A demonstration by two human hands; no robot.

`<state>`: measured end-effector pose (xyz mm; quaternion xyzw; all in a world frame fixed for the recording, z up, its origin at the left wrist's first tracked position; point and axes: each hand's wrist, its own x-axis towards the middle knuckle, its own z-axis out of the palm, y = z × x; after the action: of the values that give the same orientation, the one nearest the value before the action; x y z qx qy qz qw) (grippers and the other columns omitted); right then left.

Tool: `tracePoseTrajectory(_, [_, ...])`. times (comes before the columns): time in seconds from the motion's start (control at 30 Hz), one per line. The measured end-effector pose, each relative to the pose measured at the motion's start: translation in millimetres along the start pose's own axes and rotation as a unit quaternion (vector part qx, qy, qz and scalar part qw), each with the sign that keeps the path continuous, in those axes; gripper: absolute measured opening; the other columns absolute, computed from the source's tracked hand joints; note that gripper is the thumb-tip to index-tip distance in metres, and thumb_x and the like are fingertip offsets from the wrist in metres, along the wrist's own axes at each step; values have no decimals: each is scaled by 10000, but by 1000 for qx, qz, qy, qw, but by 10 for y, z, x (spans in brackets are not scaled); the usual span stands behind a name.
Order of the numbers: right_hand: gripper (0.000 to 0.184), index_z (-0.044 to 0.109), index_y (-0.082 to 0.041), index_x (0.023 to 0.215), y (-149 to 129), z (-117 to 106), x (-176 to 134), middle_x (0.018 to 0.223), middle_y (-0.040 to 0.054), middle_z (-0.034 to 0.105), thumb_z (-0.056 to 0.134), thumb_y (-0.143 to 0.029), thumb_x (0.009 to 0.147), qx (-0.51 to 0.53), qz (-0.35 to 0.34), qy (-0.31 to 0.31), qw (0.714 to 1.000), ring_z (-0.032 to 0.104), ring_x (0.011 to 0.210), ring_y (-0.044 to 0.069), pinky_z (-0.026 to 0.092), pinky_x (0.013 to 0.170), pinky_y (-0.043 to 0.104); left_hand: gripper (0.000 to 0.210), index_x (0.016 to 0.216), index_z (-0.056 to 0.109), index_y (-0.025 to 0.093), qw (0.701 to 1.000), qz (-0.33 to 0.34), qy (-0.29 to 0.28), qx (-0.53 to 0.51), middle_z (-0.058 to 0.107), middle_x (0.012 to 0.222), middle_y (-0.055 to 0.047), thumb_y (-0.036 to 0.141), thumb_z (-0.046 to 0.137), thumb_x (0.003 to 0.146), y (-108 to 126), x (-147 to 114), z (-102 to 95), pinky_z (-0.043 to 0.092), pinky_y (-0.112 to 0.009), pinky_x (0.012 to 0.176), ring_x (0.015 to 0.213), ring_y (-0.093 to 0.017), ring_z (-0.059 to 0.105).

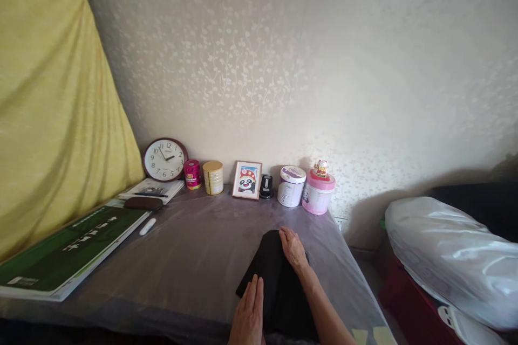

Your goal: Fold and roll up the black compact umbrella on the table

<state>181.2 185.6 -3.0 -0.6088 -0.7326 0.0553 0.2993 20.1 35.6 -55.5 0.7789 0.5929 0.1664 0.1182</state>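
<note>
A piece of black folded cloth (272, 264), perhaps a garment, lies on the grey-covered table (182, 259) near its front right. My left hand (249, 312) rests at the cloth's lower left side, fingers stretched out and close together. Farther up, my right hand (293, 248) lies flat over the upper right part, its fingers extended toward the far end. Neither hand grips anything that I can see. My right forearm covers some of the cloth's right edge, and its near end runs toward the bottom of the view.
Along the wall stand a clock (165, 159), a magenta tin (192, 174), a yellow tin (213, 178), a panda picture frame (247, 180) and two tubs (291, 187). At left are a green book (76, 248) and a white pen-like object (148, 227). A plastic-wrapped bundle (449, 259) sits right.
</note>
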Motion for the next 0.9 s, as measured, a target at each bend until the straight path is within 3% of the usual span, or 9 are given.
tracePoseTrajectory(0.1, [392, 578, -107, 1079, 228, -181, -223, 1082, 155, 629, 284, -289, 895, -17, 71, 41, 996, 561, 1041, 246, 372, 934, 379, 984, 1405, 64, 111, 999, 14, 3, -34, 101, 1489, -117, -35, 416, 498, 0, -45, -49, 315, -344, 1068, 1360, -241, 170])
tracePoseTrajectory(0.2, [343, 594, -156, 1006, 411, -319, -484, 1004, 124, 654, 309, -299, 877, -18, 143, 64, 988, 595, 972, 229, 404, 871, 327, 1013, 1409, 30, 124, 997, 5, 7, -74, 88, 1497, -109, -31, 428, 491, 27, -68, -107, 298, -349, 1083, 1364, -231, 164])
tracePoseTrajectory(0.4, [310, 619, -195, 928, 467, -382, -731, 939, 104, 683, 351, -330, 851, 45, 198, 24, 979, 639, 867, 224, 434, 743, 294, 894, 1407, 65, 91, 988, -24, -8, -150, 154, 1491, -114, -34, 390, 584, 101, -91, -370, 268, -310, 1098, 1360, -187, 183])
tracePoseTrajectory(0.5, [371, 618, -204, 865, 386, -417, -742, 871, 89, 694, 317, -420, 857, 97, 238, -5, 966, 648, 816, 223, 440, 689, 286, 862, 1401, 93, 68, 987, -27, -8, -160, 156, 1489, -126, -34, 384, 597, 99, -94, -398, 263, -300, 1100, 1360, -181, 181])
tracePoseTrajectory(0.6, [379, 604, -218, 814, 267, -466, -747, 850, 80, 693, 320, -469, 846, 97, 242, 1, 965, 642, 832, 241, 433, 696, 298, 868, 1396, 94, 39, 989, -23, 5, -147, 151, 1485, -151, -39, 396, 585, 71, -83, -298, 252, -308, 1105, 1361, -193, 178])
tracePoseTrajectory(0.73, [329, 573, -232, 809, 158, -466, -740, 827, 75, 687, 353, -476, 821, 82, 228, 32, 970, 641, 789, 250, 427, 660, 308, 983, 1409, -12, 108, 991, -8, 29, -127, 122, 1492, -129, -41, 416, 537, 32, -78, -148, 284, -355, 1094, 1362, -226, 171])
tracePoseTrajectory(0.9, [317, 526, -232, 628, 269, -416, -735, 653, 67, 647, 375, -472, 769, 104, 210, 56, 971, 611, 658, 237, 426, 608, 313, 1012, 1411, -15, 145, 994, 8, 18, -106, 70, 1502, -107, -18, 426, 515, 30, -106, -124, 315, -359, 1075, 1362, -231, 174])
